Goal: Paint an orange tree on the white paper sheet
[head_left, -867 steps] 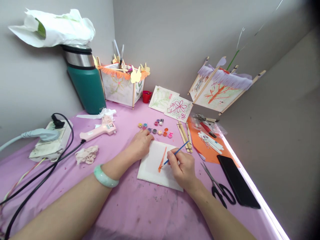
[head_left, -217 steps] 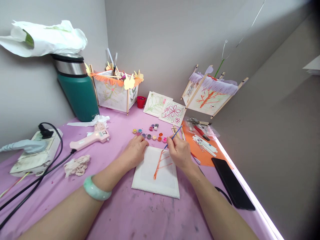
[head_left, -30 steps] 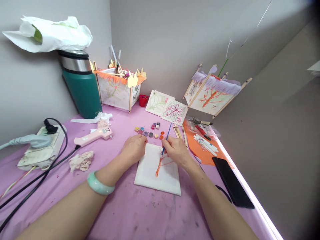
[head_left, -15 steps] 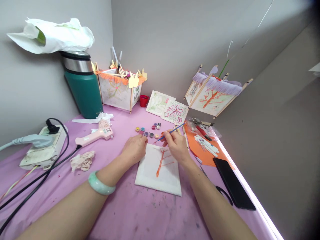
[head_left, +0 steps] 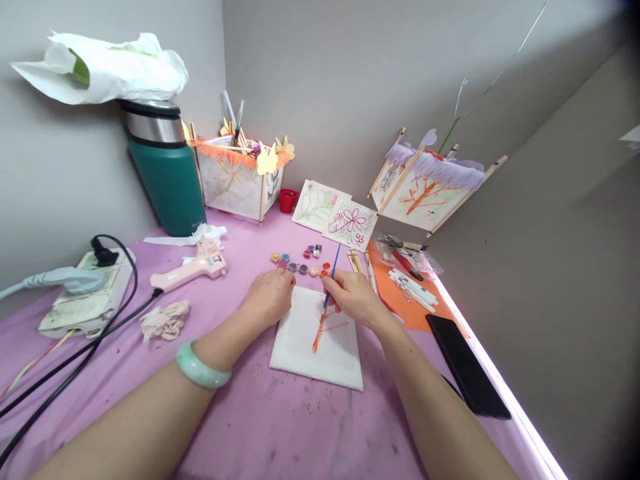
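My right hand (head_left: 353, 295) is closed around a slim blue paintbrush (head_left: 331, 280), its tip on an orange-painted tree (head_left: 319, 333). The tree is on a white panel (head_left: 300, 360) lying flat on the table. My left hand (head_left: 270, 295) is at the panel's upper left corner, fingers curled down beside the strip of small paint pots (head_left: 303, 269). Whatever is under those fingertips is hidden. Two orange pots (head_left: 325, 270) stand just beyond my right fingers.
A pink glue gun (head_left: 190, 272), crumpled tissue (head_left: 165, 321) and power strip (head_left: 85, 293) lie left. Behind stand a green bottle (head_left: 167, 187) and decorated lantern boxes (head_left: 235, 183), near two painted cards (head_left: 350, 223). Pliers (head_left: 407, 265) and a black phone (head_left: 467, 367) lie right.
My right hand has moved the brush down from near the paint pots onto the tree, tilting it more upright. My left hand has stayed in place.
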`<state>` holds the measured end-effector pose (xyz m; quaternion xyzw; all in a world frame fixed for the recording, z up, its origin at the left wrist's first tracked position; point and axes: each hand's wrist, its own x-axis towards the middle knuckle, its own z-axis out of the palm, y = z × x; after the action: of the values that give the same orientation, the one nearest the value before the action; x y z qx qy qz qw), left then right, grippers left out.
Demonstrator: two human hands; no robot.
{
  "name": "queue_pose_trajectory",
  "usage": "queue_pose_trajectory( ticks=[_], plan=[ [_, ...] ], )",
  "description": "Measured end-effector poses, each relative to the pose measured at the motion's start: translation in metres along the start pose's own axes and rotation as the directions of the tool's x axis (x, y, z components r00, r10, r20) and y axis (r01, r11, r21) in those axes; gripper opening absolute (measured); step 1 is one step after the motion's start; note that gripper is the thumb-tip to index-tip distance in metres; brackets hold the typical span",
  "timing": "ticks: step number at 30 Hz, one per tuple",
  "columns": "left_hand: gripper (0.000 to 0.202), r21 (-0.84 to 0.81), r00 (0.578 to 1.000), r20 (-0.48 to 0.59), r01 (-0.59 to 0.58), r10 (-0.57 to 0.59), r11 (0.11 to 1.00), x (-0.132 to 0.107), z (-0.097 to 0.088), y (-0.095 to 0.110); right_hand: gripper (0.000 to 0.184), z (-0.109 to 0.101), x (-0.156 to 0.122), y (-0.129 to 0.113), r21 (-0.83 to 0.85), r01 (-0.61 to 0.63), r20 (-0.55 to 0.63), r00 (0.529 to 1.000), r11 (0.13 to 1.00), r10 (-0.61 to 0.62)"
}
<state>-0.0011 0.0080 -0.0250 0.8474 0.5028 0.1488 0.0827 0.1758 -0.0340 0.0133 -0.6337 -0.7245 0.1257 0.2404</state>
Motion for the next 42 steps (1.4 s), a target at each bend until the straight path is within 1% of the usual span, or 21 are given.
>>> queue_pose_trajectory(
  ticks=[3,7,10,12,14,16,18,20,23,27,33,35,36,38,40,41,42],
  plan=[
    [0.024,-0.007,1.0,-0.002,-0.002,0.002,1.0,0.0,0.001,0.0,0.04,0.002,0.0,-0.002,0.009,0.003,-0.007,1.0,1.0,-0.002],
    [0.025,-0.011,1.0,-0.003,-0.006,0.006,1.0,0.0,0.001,0.0,0.037,0.007,0.0,-0.003,0.08,-0.007,-0.051,0.999,0.997,0.011],
    [0.025,-0.005,1.0,-0.003,-0.01,0.01,1.0,0.0,0.0,0.0,0.031,0.011,0.0,-0.002,0.169,0.035,-0.11,0.994,0.985,-0.016],
    [0.025,-0.003,1.0,-0.006,-0.01,0.01,1.0,0.0,0.0,0.0,0.03,0.011,0.001,0.0,0.22,0.069,-0.17,0.985,0.973,-0.031],
    [0.024,-0.003,1.0,-0.008,-0.01,0.01,1.0,0.0,0.001,0.0,0.03,0.008,0.003,0.003,0.258,0.075,-0.247,0.969,0.963,-0.01],
    [0.024,-0.004,1.0,-0.002,-0.012,0.012,1.0,0.0,0.001,-0.001,0.031,0.004,0.005,0.01,0.255,0.044,-0.329,0.943,0.966,0.044],
    [0.024,-0.005,1.0,0.005,-0.009,0.009,1.0,0.0,0.002,-0.002,0.031,0.002,0.008,0.018,0.202,-0.009,-0.396,0.914,0.979,0.09],
    [0.024,-0.006,1.0,0.011,-0.007,0.007,1.0,0.0,0.001,-0.002,0.031,0.002,0.011,0.027,0.136,-0.051,-0.43,0.896,0.989,0.106],
    [0.024,-0.005,1.0,0.009,-0.004,0.004,1.0,0.0,0.001,-0.001,0.032,0.008,0.014,0.039,0.095,-0.084,-0.414,0.903,0.992,0.116],
    [0.024,-0.006,1.0,0.01,0.001,-0.001,1.0,0.0,0.001,-0.001,0.03,0.018,0.019,0.05,0.089,-0.11,-0.332,0.934,0.99,0.133],
    [0.025,-0.002,1.0,0.015,-0.005,0.005,1.0,0.0,0.0,0.0,0.03,0.024,0.024,0.059,0.216,-0.112,-0.252,0.953,0.97,0.166],
    [0.025,-0.005,1.0,0.015,-0.003,0.003,1.0,0.0,0.0,0.0,0.029,0.022,0.023,0.057,0.231,-0.102,-0.226,0.962,0.968,0.156],
    [0.025,-0.006,1.0,0.016,-0.001,0.001,1.0,0.0,0.0,0.0,0.028,0.019,0.021,0.055,0.231,-0.091,-0.238,0.96,0.969,0.147],
    [0.025,-0.006,1.0,0.019,0.004,-0.004,1.0,0.0,0.0,-0.001,0.028,0.011,0.018,0.048,0.238,-0.061,-0.304,0.943,0.969,0.134],
    [0.025,-0.008,1.0,0.021,0.003,-0.003,1.0,0.0,0.001,-0.001,0.029,0.0,0.014,0.037,0.281,-0.042,-0.335,0.932,0.959,0.139],
    [0.024,-0.009,1.0,0.019,0.001,-0.001,1.0,0.001,0.001,-0.001,0.03,-0.005,0.012,0.032,0.313,-0.046,-0.307,0.94,0.949,0.147],
    [0.024,-0.011,1.0,0.017,-0.003,0.003,1.0,0.001,0.001,-0.002,0.03,-0.01,0.01,0.026,0.343,-0.061,-0.242,0.959,0.937,0.151]
  ],
)
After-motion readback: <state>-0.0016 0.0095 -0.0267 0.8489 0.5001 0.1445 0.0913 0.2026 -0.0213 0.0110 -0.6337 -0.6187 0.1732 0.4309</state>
